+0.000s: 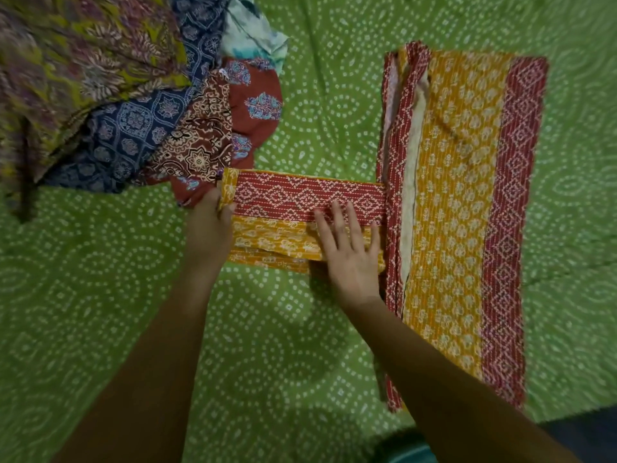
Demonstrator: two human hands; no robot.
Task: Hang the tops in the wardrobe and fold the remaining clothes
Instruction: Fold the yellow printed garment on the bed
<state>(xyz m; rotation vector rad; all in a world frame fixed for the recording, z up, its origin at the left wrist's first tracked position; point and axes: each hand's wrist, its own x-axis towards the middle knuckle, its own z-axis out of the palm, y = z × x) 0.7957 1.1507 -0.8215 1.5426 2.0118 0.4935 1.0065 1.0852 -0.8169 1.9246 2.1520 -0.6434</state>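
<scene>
- Two bare forearms reaching over a green dotted bedsheet [283, 345].
- Left hand [213, 225] pinching the folded end of an orange-and-red printed garment [460, 195] (a long strip, partly doubled over).
- Right hand [347, 252] flat, fingers spread, pressing the fold.
- Heap of unfolded clothes [140, 121] top left.
- Best done by aligning edges, then smoothing outward.
</scene>
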